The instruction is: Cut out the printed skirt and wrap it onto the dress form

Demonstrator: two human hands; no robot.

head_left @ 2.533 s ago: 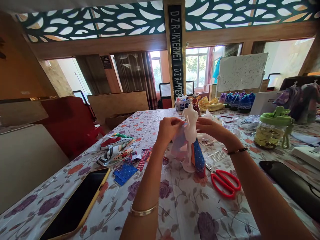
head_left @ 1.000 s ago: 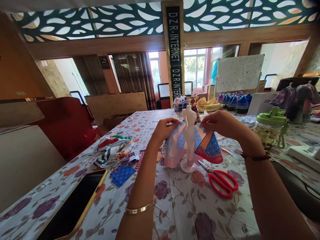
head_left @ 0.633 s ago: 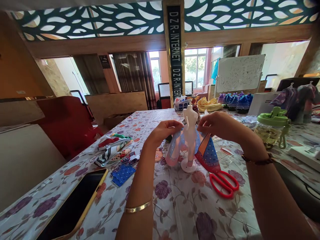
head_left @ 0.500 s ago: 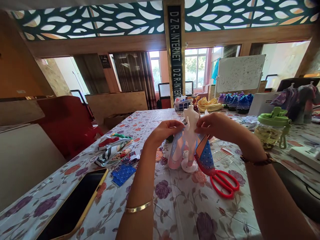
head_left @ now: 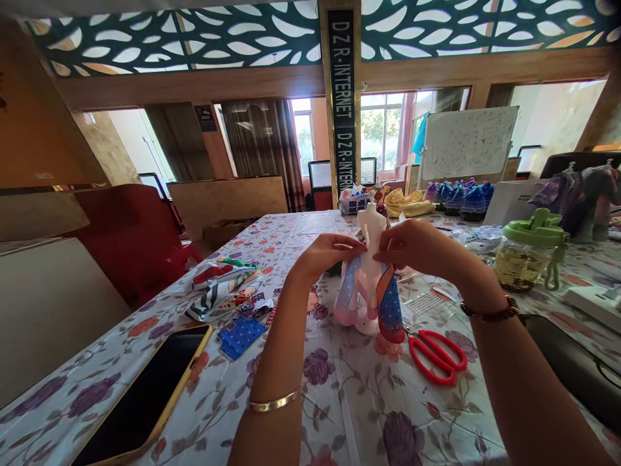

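Two-Handed Fingertip Grip on Patterned Cloth at a Miniature Dress Form

The white dress form stood upright on its round base, at the middle of the flower-printed tablecloth. The base appeared to provide the support, since neither hand gripped the form as a handle.

The left hand held the patterned cloth at the form's left side, near waist level, with thumb and forefinger pinched together. The right hand held it at the opposite side with thumb and fingers closed on the upper edge; the exact contact point of each fingertip could not be read. This high, two-point grip probably served to keep the upper edge level with the waist while the lower cloth hung free. The lower portions hung on both sides of the stand, blue and orange with a red border on the right. Any portion behind the form was hidden.

The red-handled scissors lay flat beside the right-hand portion, handles toward the person, a position that probably kept them within reach. The grid-marked sheet lay beyond them. A blue dotted piece and a phone lay to the left, outside the space between the forearms. The green-lidded jar stood upright at the right, apart from the cloth.
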